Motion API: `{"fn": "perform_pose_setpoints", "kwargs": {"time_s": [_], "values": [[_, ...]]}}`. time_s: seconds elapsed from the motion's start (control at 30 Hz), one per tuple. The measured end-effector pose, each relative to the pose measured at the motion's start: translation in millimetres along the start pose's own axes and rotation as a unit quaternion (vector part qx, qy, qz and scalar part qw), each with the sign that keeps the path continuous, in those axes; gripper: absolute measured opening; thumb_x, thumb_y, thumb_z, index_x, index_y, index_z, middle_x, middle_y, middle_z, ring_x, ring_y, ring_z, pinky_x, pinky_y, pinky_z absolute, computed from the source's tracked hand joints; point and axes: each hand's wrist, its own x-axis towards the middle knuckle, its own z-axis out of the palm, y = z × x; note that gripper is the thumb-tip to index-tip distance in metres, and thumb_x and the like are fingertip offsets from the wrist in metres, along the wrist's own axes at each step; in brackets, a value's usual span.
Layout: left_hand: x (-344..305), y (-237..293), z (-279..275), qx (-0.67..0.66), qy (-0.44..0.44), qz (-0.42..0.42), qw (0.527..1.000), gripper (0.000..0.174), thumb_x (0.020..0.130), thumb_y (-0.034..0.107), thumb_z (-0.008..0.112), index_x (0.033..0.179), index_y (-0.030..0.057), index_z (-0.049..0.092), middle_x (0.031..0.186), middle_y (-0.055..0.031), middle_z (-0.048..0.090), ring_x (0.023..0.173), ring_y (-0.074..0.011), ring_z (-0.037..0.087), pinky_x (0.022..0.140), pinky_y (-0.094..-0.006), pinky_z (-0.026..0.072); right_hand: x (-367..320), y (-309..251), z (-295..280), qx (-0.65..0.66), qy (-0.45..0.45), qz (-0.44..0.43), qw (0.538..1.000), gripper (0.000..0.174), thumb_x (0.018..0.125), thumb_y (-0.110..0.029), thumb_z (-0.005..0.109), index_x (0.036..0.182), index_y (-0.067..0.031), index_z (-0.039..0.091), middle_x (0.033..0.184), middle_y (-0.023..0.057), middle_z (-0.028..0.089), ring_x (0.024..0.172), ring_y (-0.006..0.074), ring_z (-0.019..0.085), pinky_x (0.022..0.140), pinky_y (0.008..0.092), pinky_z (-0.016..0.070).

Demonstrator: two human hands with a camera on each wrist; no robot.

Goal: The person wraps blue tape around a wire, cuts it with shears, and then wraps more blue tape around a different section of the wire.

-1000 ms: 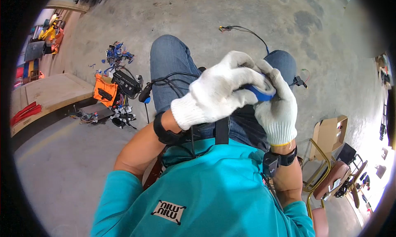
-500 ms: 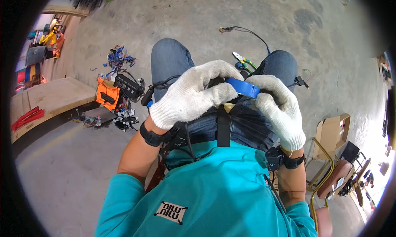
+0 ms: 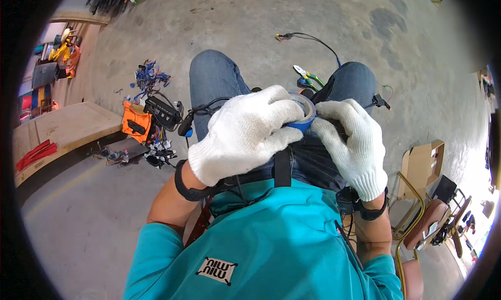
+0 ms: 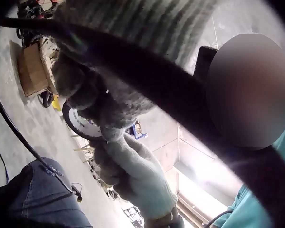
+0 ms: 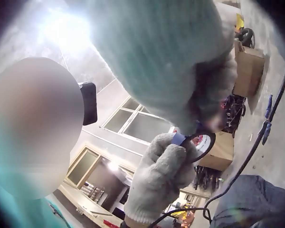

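A roll of blue tape [image 3: 302, 125] is between the two white-gloved hands above the lap. My left hand [image 3: 248, 133] grips the roll from its left side, fingers on the far edge and thumb on the near edge. At the right rim, my right hand [image 3: 355, 146] pinches with its curled index finger and thumb. In the right wrist view the roll [image 5: 210, 145] shows a dark rim and a printed inner face, with blue tape at the left hand's fingertips. The gloved fingers partly hide the roll in the left wrist view.
Pliers [image 3: 309, 76] with green-yellow handles lie beyond the lap between the knees. A cable [image 3: 318, 39] extends past the right knee. Left on the floor are an orange pouch [image 3: 136, 121] and blue scraps [image 3: 151, 74], near a low wooden table [image 3: 73, 122]. An open cardboard box [image 3: 417, 169] stands right.
The hands first came apart, uncovering the roll and the pliers behind. Since then the roll has turned from edge-on to showing its ring, and the left hand has wrapped further over it.
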Motion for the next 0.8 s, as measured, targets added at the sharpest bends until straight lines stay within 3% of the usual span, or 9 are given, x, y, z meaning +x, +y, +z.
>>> {"fn": "perform_pose_setpoints", "kwargs": {"time_s": [0.27, 0.37, 0.6, 0.7, 0.77, 0.8], "values": [[0, 7, 4, 0.12, -0.007, 0.069, 0.99, 0.03, 0.079, 0.012, 0.084, 0.104, 0.0029, 0.071, 0.103, -0.0153, 0.069, 0.095, -0.0385, 0.069, 0.081, -0.0461, 0.0558, -3, -10, 5, -0.091, -0.01, -0.009, 0.996, 0.01, 0.091, -0.016, 0.072, 0.097, -0.0082, 0.071, 0.089, 0.013, 0.066, 0.08, 0.0364, 0.07, 0.07, 0.0447, 0.0565], [0, 9, 4, 0.119, -0.016, 0.085, 0.989, 0.031, 0.077, 0.012, 0.085, 0.104, 0.0033, 0.071, 0.103, -0.0156, 0.069, 0.094, -0.0384, 0.069, 0.082, -0.0469, 0.0555, -4, -9, 8, -0.051, 0.007, 0.017, 0.999, 0.009, 0.085, -0.014, 0.071, 0.088, -0.0057, 0.068, 0.085, 0.0141, 0.065, 0.077, 0.0378, 0.068, 0.068, 0.0451, 0.0553], [1, 8, 5, 0.081, -0.023, 0.081, 0.993, 0.031, 0.076, 0.006, 0.085, 0.103, -0.0003, 0.07, 0.101, -0.017, 0.068, 0.093, -0.0386, 0.069, 0.081, -0.0437, 0.0558, -5, 0, 11, 0.018, 0.013, 0.035, 0.999, 0.008, 0.082, -0.01, 0.067, 0.085, -0.0028, 0.066, 0.084, 0.0163, 0.064, 0.079, 0.0392, 0.067, 0.07, 0.0435, 0.0546], [1, 7, 5, 0.041, -0.02, 0.046, 0.998, 0.031, 0.078, 0.005, 0.084, 0.104, -0.0013, 0.07, 0.103, -0.0181, 0.068, 0.094, -0.038, 0.069, 0.082, -0.0422, 0.0561, -5, 6, 12, 0.061, 0.027, 0.038, 0.997, 0.007, 0.082, -0.008, 0.065, 0.086, -0.002, 0.066, 0.083, 0.0163, 0.064, 0.076, 0.0353, 0.066, 0.07, 0.0402, 0.0537], [1, 8, 4, -0.002, -0.024, 0.017, 1.0, 0.03, 0.079, 0.005, 0.083, 0.105, -0.0016, 0.069, 0.103, -0.0177, 0.069, 0.094, -0.0358, 0.069, 0.083, -0.0407, 0.0557, -5, 9, 9, 0.197, -0.03, 0.15, 0.968, 0.007, 0.084, -0.006, 0.063, 0.089, -0.0015, 0.066, 0.079, 0.0121, 0.064, 0.071, 0.0225, 0.064, 0.067, 0.0347, 0.0509], [1, 8, 2, -0.044, -0.027, -0.012, 0.999, 0.03, 0.08, 0.004, 0.083, 0.105, -0.002, 0.069, 0.104, -0.0173, 0.069, 0.094, -0.0336, 0.069, 0.084, -0.0391, 0.0552, -5, 8, 5, 0.27, -0.054, 0.189, 0.943, 0.008, 0.086, -0.006, 0.062, 0.09, -0.001, 0.067, 0.077, 0.0044, 0.063, 0.073, 0.0106, 0.057, 0.066, 0.0294, 0.0472]]}}
